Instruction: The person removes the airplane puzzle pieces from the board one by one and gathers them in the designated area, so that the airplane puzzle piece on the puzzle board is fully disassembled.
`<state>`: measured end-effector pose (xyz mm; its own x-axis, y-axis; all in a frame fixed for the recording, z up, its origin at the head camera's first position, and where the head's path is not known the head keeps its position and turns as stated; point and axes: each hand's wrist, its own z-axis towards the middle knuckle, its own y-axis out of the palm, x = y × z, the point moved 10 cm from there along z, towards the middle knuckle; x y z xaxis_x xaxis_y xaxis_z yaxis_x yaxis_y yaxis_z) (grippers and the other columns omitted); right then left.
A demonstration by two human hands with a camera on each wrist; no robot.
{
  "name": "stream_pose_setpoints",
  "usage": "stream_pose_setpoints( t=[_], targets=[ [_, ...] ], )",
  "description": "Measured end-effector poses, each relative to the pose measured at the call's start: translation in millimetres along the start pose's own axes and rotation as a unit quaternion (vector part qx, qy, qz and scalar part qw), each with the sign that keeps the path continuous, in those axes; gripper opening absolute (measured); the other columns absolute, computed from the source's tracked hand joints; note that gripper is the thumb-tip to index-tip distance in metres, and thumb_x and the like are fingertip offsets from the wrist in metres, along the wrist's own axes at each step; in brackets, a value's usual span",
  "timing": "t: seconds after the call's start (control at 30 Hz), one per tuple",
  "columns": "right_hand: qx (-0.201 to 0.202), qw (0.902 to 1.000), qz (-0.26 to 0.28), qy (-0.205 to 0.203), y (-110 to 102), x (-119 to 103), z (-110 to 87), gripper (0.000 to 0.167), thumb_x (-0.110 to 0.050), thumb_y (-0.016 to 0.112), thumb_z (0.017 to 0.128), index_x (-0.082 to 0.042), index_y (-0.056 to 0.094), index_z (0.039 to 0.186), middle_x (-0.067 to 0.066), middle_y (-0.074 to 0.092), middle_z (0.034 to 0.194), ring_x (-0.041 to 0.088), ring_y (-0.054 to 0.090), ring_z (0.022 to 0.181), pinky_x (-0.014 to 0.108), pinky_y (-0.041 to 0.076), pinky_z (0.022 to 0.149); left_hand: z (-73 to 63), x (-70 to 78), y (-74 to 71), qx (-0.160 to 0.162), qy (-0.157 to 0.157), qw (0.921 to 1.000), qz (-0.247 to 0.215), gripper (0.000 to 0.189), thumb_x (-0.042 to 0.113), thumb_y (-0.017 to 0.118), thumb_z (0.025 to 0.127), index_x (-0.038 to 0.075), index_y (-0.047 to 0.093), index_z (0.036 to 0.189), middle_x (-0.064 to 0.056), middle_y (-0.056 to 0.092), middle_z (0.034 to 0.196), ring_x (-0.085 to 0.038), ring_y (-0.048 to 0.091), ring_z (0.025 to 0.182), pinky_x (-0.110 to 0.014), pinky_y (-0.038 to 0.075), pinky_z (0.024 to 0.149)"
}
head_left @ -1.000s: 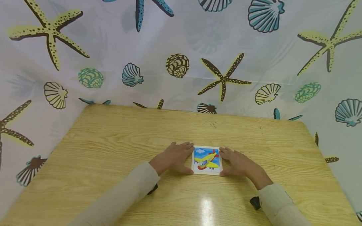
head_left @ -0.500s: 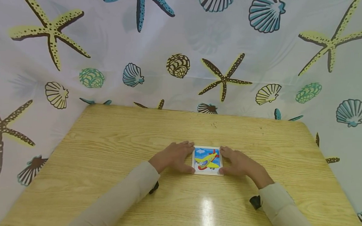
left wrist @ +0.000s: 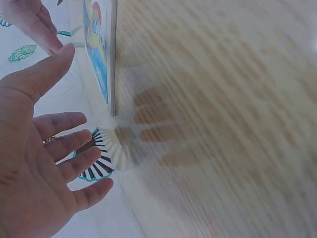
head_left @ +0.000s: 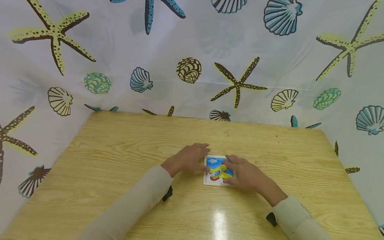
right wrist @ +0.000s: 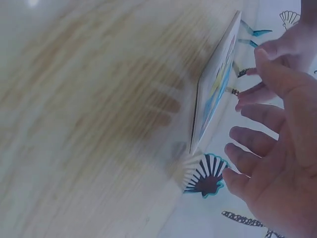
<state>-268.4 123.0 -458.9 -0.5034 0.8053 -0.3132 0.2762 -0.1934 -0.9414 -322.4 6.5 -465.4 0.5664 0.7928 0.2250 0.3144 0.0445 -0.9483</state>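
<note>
- The airplane picture [head_left: 216, 174] lies flat on the tabletop [head_left: 140, 139], twelve o'clock ahead.
- Left hand [head_left: 190, 159], at its ten o'clock, and right hand [head_left: 245, 174], at three, both hover spread.
- An uneven touch could perhaps turn it crooked.
</note>
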Motion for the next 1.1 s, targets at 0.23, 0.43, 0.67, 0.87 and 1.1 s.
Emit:
stream_pose_setpoints(
  t=[0.23, 0.43, 0.67, 0.87, 1.1],
  targets=[
    [0.009, 0.9976, -0.046, -0.05, 2.4, -17.8, 2.6, 0.057, -0.041, 0.059, 0.092, -0.01, 0.049, 0.138, 0.018, 0.042, 0.144, 0.036, 0.041, 0.132, 0.048, 0.04, 0.104, 6.3, 2.4, -4.1, 0.01, -0.009, 0.9998, -0.018, 0.068, 0.047, 0.071, 0.081, 0.011, 0.051, 0.136, -0.007, 0.048, 0.14, -0.024, 0.043, 0.129, -0.041, 0.039, 0.106],
    [0.02, 0.993, -0.068, -0.095, 8.0, -28.6, 5.2, 0.05, -0.036, 0.06, 0.092, -0.009, 0.054, 0.135, 0.02, 0.043, 0.142, 0.034, 0.045, 0.129, 0.046, 0.043, 0.101, 10.5, 6.2, -1.1, 0.018, -0.003, 0.9994, -0.031, 0.058, 0.04, 0.074, 0.081, 0.011, 0.059, 0.128, -0.005, 0.056, 0.127, -0.022, 0.05, 0.118, -0.038, 0.043, 0.1],
    [0.03, 0.9887, -0.094, -0.114, 7.7, -33.0, 5.5, 0.051, -0.039, 0.059, 0.092, -0.01, 0.055, 0.134, 0.02, 0.046, 0.141, 0.037, 0.047, 0.127, 0.052, 0.041, 0.101, 14.5, 11.4, 1.5, 0.021, 0.007, 0.9997, -0.012, 0.052, 0.04, 0.075, 0.079, 0.011, 0.063, 0.121, -0.004, 0.06, 0.116, -0.018, 0.052, 0.104, -0.034, 0.046, 0.091],
    [0.021, 0.9882, -0.105, -0.11, 12.4, -29.8, 5.9, 0.054, -0.043, 0.059, 0.091, -0.013, 0.054, 0.135, 0.019, 0.046, 0.141, 0.037, 0.046, 0.128, 0.053, 0.042, 0.1, 18.2, 12.0, 5.4, 0.016, -0.002, 0.9999, -0.006, 0.05, 0.039, 0.076, 0.079, 0.012, 0.064, 0.119, -0.002, 0.059, 0.111, -0.016, 0.05, 0.098, -0.033, 0.046, 0.088],
    [0.011, 0.9881, -0.108, -0.109, 16.6, -28.3, 6.3, 0.055, -0.045, 0.058, 0.091, -0.014, 0.052, 0.137, 0.018, 0.044, 0.143, 0.037, 0.043, 0.13, 0.054, 0.042, 0.099, 20.7, 9.8, 7.6, 0.013, -0.017, 0.9997, -0.014, 0.049, 0.036, 0.079, 0.076, 0.01, 0.064, 0.114, -0.003, 0.059, 0.109, -0.016, 0.05, 0.097, -0.032, 0.046, 0.088]
  ],
)
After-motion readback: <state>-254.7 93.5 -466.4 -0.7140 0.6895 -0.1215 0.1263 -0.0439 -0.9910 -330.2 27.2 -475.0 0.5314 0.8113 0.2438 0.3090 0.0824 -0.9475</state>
